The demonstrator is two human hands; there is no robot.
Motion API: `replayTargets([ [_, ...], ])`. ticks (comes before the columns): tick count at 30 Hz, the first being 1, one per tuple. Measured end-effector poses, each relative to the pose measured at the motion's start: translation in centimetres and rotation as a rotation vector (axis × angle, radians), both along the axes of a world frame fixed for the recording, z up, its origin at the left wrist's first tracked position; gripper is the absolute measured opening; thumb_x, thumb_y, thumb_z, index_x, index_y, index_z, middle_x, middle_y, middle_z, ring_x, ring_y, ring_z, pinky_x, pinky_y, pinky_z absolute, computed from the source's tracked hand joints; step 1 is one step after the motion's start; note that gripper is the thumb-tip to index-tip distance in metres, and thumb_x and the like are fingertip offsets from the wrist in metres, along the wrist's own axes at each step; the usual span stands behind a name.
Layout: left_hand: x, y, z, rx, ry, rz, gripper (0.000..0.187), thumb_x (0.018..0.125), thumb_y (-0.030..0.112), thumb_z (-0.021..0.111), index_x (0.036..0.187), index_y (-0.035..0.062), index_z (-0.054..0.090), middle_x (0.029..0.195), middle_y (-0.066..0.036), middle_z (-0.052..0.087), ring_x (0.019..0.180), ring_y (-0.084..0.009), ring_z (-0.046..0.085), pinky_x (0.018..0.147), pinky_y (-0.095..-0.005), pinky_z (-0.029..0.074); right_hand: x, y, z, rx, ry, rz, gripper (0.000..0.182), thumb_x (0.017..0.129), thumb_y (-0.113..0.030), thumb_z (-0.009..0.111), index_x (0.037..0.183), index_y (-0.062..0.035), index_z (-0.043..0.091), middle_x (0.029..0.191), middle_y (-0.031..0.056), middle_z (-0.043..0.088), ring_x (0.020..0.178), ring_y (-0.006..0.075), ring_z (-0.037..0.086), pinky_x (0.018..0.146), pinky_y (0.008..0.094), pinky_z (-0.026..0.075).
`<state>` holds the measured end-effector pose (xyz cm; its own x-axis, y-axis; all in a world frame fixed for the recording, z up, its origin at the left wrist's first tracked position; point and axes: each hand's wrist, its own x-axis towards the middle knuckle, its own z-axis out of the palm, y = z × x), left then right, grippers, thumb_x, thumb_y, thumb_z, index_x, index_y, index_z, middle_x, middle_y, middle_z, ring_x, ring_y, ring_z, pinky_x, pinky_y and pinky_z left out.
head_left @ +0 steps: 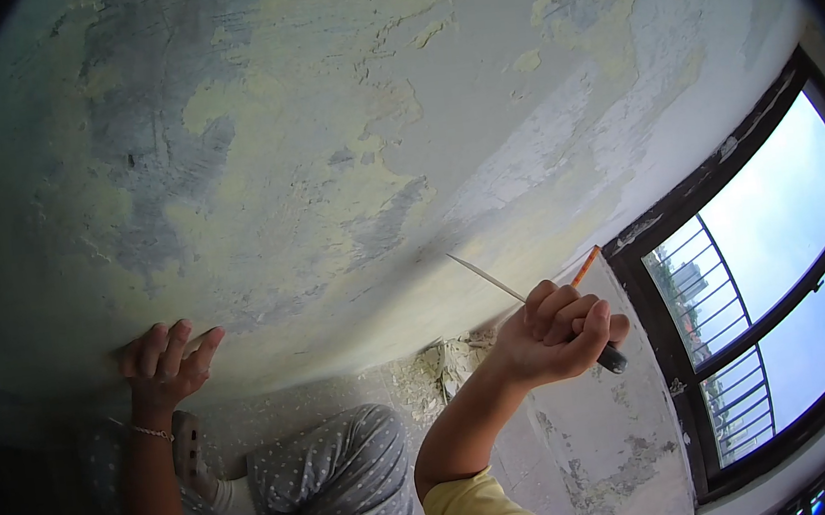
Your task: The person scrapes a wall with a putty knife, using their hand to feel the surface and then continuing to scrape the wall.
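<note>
My right hand (566, 330) is closed round the dark handle of a thin-bladed tool (485, 276), whose pale blade points up and left toward the wall. The butt of the handle shows below my fist. My left hand (172, 361) holds nothing; its fingers are apart and their tips rest against the lower part of the wall (323, 166). The wall has patchy yellowish, grey and white areas with peeling paint. A bracelet (152, 432) circles my left wrist.
A dark-framed window (687, 329) with railings outside is at the right. An orange strip (586, 265) shows behind my right hand. My bent legs in dotted grey trousers (330, 477) are below, near the debris-strewn floor edge (425, 377).
</note>
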<state>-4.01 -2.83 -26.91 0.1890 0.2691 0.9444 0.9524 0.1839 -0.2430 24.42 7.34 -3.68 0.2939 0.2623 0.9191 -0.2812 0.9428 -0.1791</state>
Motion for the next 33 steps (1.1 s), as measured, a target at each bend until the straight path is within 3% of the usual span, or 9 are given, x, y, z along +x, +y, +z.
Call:
replayTargets([
  [4, 0.1, 0.0, -0.1, 0.005, -0.008, 0.012, 0.026, 0.087, 0.031, 0.063, 0.112, 0.0337, 0.057, 0.135, 0.004, 0.041, 0.132, -0.0192, 0.031, 0.090, -0.0320, 0.041, -0.6, 1.0, -0.1, -0.086, 0.045, -0.036, 0.030, 0.091, -0.009, 0.042, 0.067, -0.0162, 0.024, 0.045, -0.0035, 0.019, 0.034, 0.0049, 0.015, 0.032, 0.0224, 0.019],
  [11, 0.1, 0.1, -0.6, 0.003, -0.018, 0.003, 0.025, 0.089, 0.028, 0.060, 0.112, 0.0355, 0.057, 0.134, 0.004, 0.042, 0.131, -0.0198, 0.032, 0.091, -0.0339, 0.039, 2.7, -2.8, 1.2, 0.054, 0.166, 0.010, 0.037, 0.091, -0.010, 0.045, 0.064, -0.0163, 0.021, 0.048, -0.0053, 0.015, 0.040, 0.0050, 0.012, 0.037, 0.0209, 0.015],
  [15, 0.1, -0.1, -1.1, -0.003, -0.010, 0.020, 0.026, 0.089, 0.029, 0.059, 0.114, 0.0358, 0.057, 0.135, 0.003, 0.041, 0.131, -0.0205, 0.032, 0.093, -0.0356, 0.037, -1.2, 0.7, -0.3, -0.041, 0.090, -0.109, 0.032, 0.089, -0.008, 0.044, 0.066, -0.0163, 0.023, 0.047, -0.0047, 0.017, 0.037, 0.0047, 0.013, 0.034, 0.0211, 0.017],
  [17, 0.0, 0.1, -1.0, -0.011, -0.005, 0.027, 0.026, 0.089, 0.029, 0.058, 0.114, 0.0358, 0.057, 0.134, 0.003, 0.041, 0.131, -0.0207, 0.032, 0.094, -0.0360, 0.037, -0.1, 0.2, 0.4, -0.008, -0.023, 0.033, 0.028, 0.088, -0.005, 0.043, 0.070, -0.0134, 0.023, 0.044, -0.0019, 0.022, 0.032, 0.0060, 0.018, 0.029, 0.0243, 0.019],
  [21, 0.1, -0.1, -0.7, 0.000, 0.012, 0.059, 0.028, 0.090, 0.027, 0.054, 0.116, 0.0353, 0.055, 0.135, 0.002, 0.041, 0.131, -0.0219, 0.033, 0.096, -0.0378, 0.035, 2.5, -2.0, 1.2, 0.129, 0.140, 0.037, 0.026, 0.090, -0.004, 0.039, 0.071, -0.0131, 0.023, 0.044, -0.0017, 0.023, 0.032, 0.0060, 0.018, 0.029, 0.0234, 0.018],
  [24, -0.2, 0.0, -1.3, -0.007, 0.016, 0.062, 0.029, 0.091, 0.028, 0.050, 0.119, 0.0344, 0.054, 0.135, 0.001, 0.040, 0.131, -0.0230, 0.032, 0.097, -0.0397, 0.034, -0.2, 0.9, -0.1, 0.011, -0.058, -0.019, 0.026, 0.090, -0.003, 0.040, 0.072, -0.0125, 0.025, 0.042, -0.0018, 0.024, 0.031, 0.0058, 0.019, 0.028, 0.0238, 0.019],
  [26, -0.2, 0.0, -1.6, -0.013, 0.023, 0.051, 0.029, 0.092, 0.030, 0.048, 0.120, 0.0340, 0.054, 0.136, 0.000, 0.040, 0.131, -0.0235, 0.032, 0.097, -0.0409, 0.034, -0.4, 1.6, -0.7, 0.040, -0.013, -0.026, 0.025, 0.090, -0.003, 0.041, 0.072, -0.0119, 0.026, 0.041, -0.0017, 0.024, 0.030, 0.0058, 0.020, 0.027, 0.0243, 0.019],
  [28, -0.3, -0.2, -1.5, -0.027, 0.033, 0.087, 0.031, 0.093, 0.033, 0.042, 0.122, 0.0335, 0.053, 0.136, -0.002, 0.039, 0.130, -0.0241, 0.033, 0.097, -0.0428, 0.033, 0.5, 1.2, 0.0, 0.029, -0.062, 0.098, 0.026, 0.090, -0.003, 0.042, 0.073, -0.0121, 0.025, 0.042, -0.0014, 0.025, 0.030, 0.0063, 0.020, 0.028, 0.0243, 0.019],
  [33, -0.4, -0.3, -1.7, -0.029, 0.046, 0.114, 0.033, 0.094, 0.035, 0.038, 0.124, 0.0334, 0.052, 0.137, -0.003, 0.039, 0.130, -0.0246, 0.033, 0.098, -0.0441, 0.032, 2.1, -0.8, 1.1, 0.071, 0.054, 0.034, 0.030, 0.089, -0.006, 0.041, 0.068, -0.0159, 0.022, 0.047, -0.0036, 0.017, 0.036, 0.0047, 0.015, 0.033, 0.0219, 0.017],
])
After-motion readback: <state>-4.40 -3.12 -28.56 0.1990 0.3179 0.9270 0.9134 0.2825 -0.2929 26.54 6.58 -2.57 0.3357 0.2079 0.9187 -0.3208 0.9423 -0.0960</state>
